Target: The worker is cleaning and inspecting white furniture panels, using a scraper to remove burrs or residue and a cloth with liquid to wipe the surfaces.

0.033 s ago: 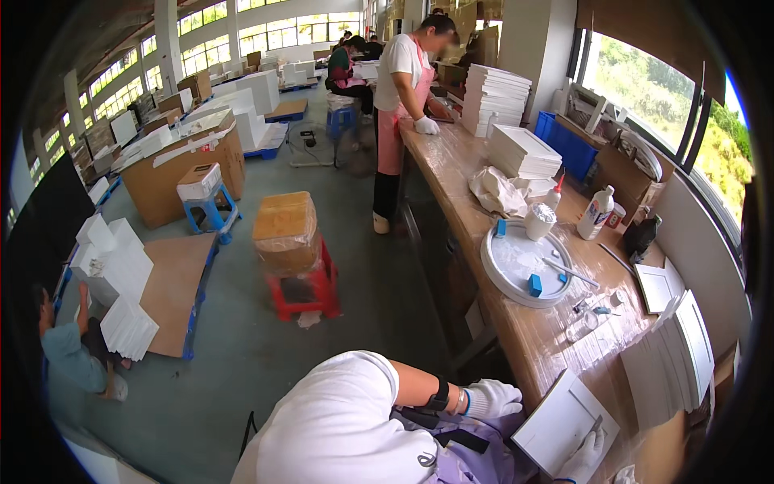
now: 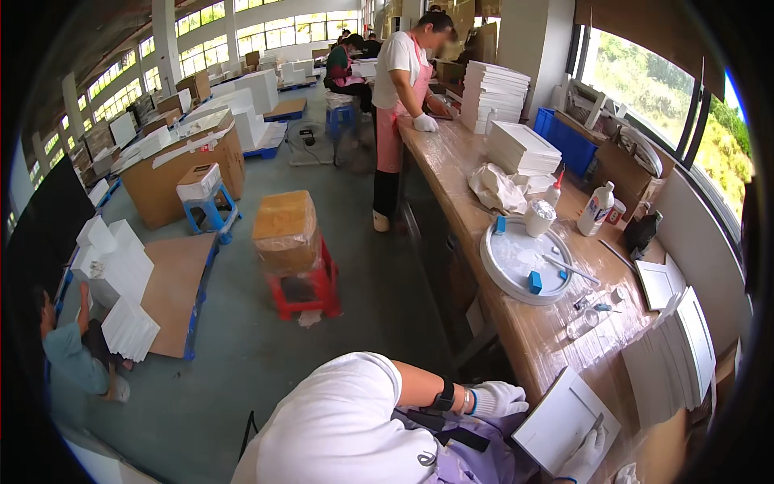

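My two hands are apart, both in white gloves. My right hand (image 2: 586,460) has its fingers closed on a small grey flat tool (image 2: 598,421), and the tool is up against the face of a white framed panel (image 2: 556,419). My left hand (image 2: 498,399) is just beside the panel's left edge with its fingers bent. I cannot tell if it grips the panel. The panel sits tilted at the near edge of the worktop (image 2: 536,355), and what holds it up underneath is hidden.

I think I am partway through this one panel. Its frame is all in one piece and its face looks mostly plain and white, so maybe only a small bit is left where the tool is. The marks are too small to tell.

Just past it, on the right, is a big pile of white panels (image 2: 677,355). I cannot tell if those are done or waiting. Farther off is a round white tray (image 2: 516,258) with blue blocks (image 2: 535,282), a grey stick (image 2: 572,270) and a white cup (image 2: 538,222) heaped with white stuff, perhaps paste. Near that stand a white bottle (image 2: 594,211) and a red-tipped bottle (image 2: 554,194). Beyond the crumpled cloth (image 2: 496,189) are two more stacks of panels (image 2: 522,152). At the far left side of the worktop stands a co-worker (image 2: 399,73) in a pink apron.
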The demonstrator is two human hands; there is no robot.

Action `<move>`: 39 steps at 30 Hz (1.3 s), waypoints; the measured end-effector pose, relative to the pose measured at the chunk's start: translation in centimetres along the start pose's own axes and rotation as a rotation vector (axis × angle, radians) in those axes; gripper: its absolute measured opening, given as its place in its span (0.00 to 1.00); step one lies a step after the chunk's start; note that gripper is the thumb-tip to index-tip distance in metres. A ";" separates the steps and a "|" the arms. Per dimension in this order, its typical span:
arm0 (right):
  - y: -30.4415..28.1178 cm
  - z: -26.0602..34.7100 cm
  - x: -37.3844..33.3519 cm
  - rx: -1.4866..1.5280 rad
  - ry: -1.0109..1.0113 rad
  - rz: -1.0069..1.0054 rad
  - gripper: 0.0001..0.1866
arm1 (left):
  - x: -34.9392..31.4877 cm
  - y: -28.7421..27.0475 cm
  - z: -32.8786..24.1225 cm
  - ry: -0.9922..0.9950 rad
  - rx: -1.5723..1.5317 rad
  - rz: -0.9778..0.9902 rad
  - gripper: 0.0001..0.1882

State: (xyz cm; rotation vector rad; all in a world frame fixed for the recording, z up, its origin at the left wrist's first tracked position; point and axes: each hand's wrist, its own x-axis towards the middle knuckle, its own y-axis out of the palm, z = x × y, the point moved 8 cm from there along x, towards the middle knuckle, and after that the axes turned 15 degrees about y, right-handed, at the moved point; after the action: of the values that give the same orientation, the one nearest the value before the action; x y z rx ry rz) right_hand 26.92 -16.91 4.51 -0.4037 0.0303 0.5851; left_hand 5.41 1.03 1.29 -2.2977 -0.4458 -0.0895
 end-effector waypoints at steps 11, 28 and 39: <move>-1.5 -1.1 2.1 0.136 -0.104 -0.229 0.17 | 3.1 10.9 0.7 -0.414 -1.491 -0.091 0.21; -15.9 -9.8 3.7 0.405 0.447 -0.502 0.17 | 0.9 6.5 1.7 -0.409 -1.291 0.027 0.37; -24.2 -3.9 4.1 -1.262 0.266 -0.891 0.30 | 4.3 0.9 -0.9 -0.342 -1.080 0.026 0.29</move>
State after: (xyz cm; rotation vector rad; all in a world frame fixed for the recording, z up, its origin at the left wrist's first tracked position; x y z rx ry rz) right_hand 43.88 -34.57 9.09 -1.6102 -0.2694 -0.4260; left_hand 9.82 1.09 2.15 -3.4057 -0.6399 0.1121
